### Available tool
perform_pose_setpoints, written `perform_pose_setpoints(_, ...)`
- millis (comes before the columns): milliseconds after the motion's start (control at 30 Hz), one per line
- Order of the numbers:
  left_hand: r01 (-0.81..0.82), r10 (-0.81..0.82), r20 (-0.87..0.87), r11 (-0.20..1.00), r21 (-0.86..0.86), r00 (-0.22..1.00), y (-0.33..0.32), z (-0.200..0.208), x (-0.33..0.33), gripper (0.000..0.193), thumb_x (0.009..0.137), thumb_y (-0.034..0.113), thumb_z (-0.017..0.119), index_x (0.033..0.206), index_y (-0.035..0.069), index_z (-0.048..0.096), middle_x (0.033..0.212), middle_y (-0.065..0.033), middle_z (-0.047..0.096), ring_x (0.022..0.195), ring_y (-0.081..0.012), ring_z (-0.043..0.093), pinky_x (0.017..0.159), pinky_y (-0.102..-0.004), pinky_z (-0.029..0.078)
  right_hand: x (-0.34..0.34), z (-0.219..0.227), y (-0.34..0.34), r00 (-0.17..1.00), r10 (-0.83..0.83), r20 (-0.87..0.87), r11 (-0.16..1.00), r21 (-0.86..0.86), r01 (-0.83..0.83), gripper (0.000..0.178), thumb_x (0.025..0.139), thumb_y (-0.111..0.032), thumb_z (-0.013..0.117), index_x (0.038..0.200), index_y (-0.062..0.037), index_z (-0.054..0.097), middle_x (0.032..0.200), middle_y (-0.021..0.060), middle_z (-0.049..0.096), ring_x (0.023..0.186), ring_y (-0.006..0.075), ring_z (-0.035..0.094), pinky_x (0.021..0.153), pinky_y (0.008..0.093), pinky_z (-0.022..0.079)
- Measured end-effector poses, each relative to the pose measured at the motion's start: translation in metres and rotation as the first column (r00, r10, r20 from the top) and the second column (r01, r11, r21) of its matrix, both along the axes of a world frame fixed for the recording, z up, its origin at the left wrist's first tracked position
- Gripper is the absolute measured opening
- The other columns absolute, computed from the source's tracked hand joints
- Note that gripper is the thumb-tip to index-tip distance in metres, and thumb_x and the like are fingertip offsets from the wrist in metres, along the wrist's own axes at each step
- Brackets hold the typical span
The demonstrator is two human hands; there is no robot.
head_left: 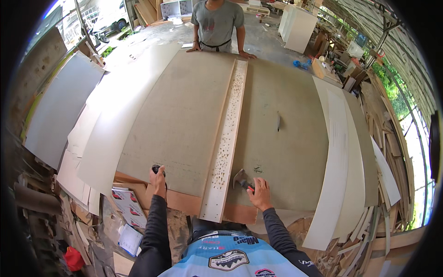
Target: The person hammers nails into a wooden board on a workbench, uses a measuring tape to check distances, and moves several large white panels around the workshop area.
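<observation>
Slanting head-first far-left: hammer (pixel 242 180), right fingers (pixel 259 186) wrapping handle (pixel 249 187) (left fingers (pixel 161 172) clasp black object (pixel 156 169)).

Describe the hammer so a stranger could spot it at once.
Find the big greyish-brown board with a long, pale, speckled strip running down it. Just right of the strip's near end, the wearer's right hand holds the hammer. Its broad metal head and red-and-black handle set it apart from the slim dark thing lying farther up the board.
</observation>
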State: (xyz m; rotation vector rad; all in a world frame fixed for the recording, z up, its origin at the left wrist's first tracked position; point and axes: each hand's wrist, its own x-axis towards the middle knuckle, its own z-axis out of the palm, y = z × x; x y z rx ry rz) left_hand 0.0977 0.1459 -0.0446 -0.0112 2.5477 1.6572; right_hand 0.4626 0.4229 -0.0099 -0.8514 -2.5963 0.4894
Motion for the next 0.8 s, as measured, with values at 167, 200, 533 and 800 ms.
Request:
perform_pose_setpoints(167, 0.031, -0.173, -0.191, 0.813, -0.581, 0.966, 0.028, 0.028, -0.05, 0.057, 0.073, 0.024, 0.071, 0.125, 0.005, 0.054, 0.114, -0.0224, 0.053, 0.11, -0.0401, 0.054, 0.094, -0.0479, 0.044, 0.003, -0.007, 0.007, 0.992, 0.09, 0.089, 0.988, -0.135, -0.078, 0.046, 0.079, -0.021, 0.071, 0.12, -0.005, 0.056, 0.118, 0.0139, 0.051, 0.11, 0.0343, 0.05, 0.092, 0.0458, 0.044)
perform_pose_setpoints(200, 0.03, -0.215, -0.197, 0.747, -0.665, 0.957, 0.024, 0.028, -0.066, 0.058, 0.073, 0.022, 0.072, 0.126, 0.006, 0.054, 0.119, -0.0229, 0.051, 0.112, -0.0409, 0.052, 0.095, -0.0482, 0.044, -0.006, -0.007, 0.0, 0.991, 0.073, 0.117, 0.989, -0.137, -0.056, 0.045, 0.079, -0.02, 0.072, 0.118, -0.0053, 0.056, 0.116, 0.0139, 0.051, 0.109, 0.0341, 0.05, 0.092, 0.046, 0.044)
perform_pose_setpoints(533, 0.102, -0.337, -0.136, 0.602, -0.792, 0.932, 0.066, 0.002, -0.127, 0.062, 0.085, 0.03, 0.066, 0.139, 0.009, 0.044, 0.134, -0.0225, 0.043, 0.129, -0.0395, 0.037, 0.106, -0.0482, 0.031, 0.01, -0.003, -0.045, 0.946, -0.32, 0.049, 0.942, -0.089, 0.324, 0.039, 0.081, -0.014, 0.071, 0.113, -0.0004, 0.054, 0.107, 0.0165, 0.051, 0.102, 0.0372, 0.052, 0.086, 0.0466, 0.044)
perform_pose_setpoints(800, 0.294, -0.582, -0.167, 0.612, -0.734, 0.796, 0.153, 0.04, 0.012, 0.078, 0.086, 0.043, 0.063, 0.148, 0.005, 0.033, 0.156, -0.0261, 0.011, 0.146, -0.0418, 0.002, 0.113, -0.0599, 0.009, 0.064, 0.001, -0.127, 0.628, -0.775, -0.072, 0.628, -0.199, 0.752, 0.041, 0.084, -0.027, 0.07, 0.106, 0.0003, 0.05, 0.104, 0.019, 0.05, 0.093, 0.0381, 0.055, 0.075, 0.046, 0.045)
